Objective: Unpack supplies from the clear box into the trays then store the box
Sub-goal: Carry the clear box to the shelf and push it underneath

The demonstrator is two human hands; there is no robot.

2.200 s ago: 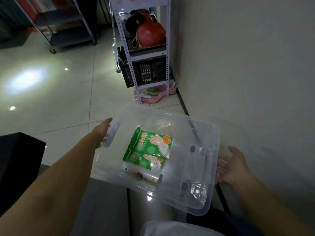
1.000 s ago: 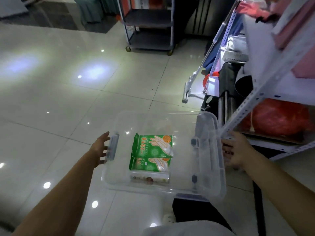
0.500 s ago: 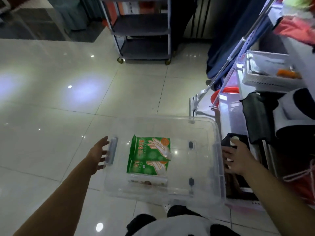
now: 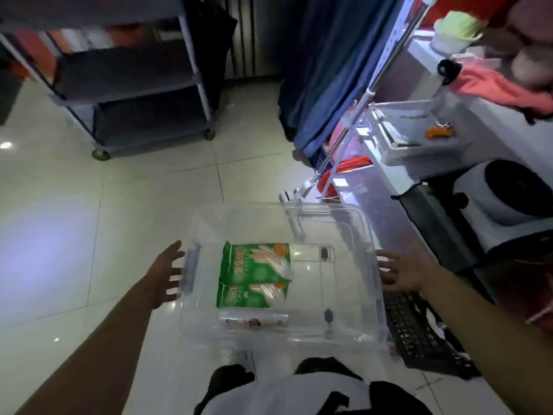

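I carry the clear plastic box (image 4: 344, 223) above the tiled floor, in front of my body. My left hand (image 4: 166, 274) presses its left side at the handle with spread, straight fingers. On the opposite wall my right hand (image 4: 401, 271) presses with straight fingers. Inside lie two green glove packets (image 4: 257, 262), one overlapping the other, and a small white packet (image 4: 254, 320) nearest me. A white tray (image 4: 413, 142) holding a small orange item sits on the white shelf unit at the right.
A grey wheeled cart (image 4: 128, 85) stands at the back left. A dark blue cloth (image 4: 323, 70) hangs by the shelf unit. On the right, a white round appliance (image 4: 502, 199) sits on the shelf and a black crate (image 4: 419, 333) lies low beside the box.
The view has swung from the wall and floor round to the shelf unit on the right. The box stays pressed between both hands and its contents have barely shifted.
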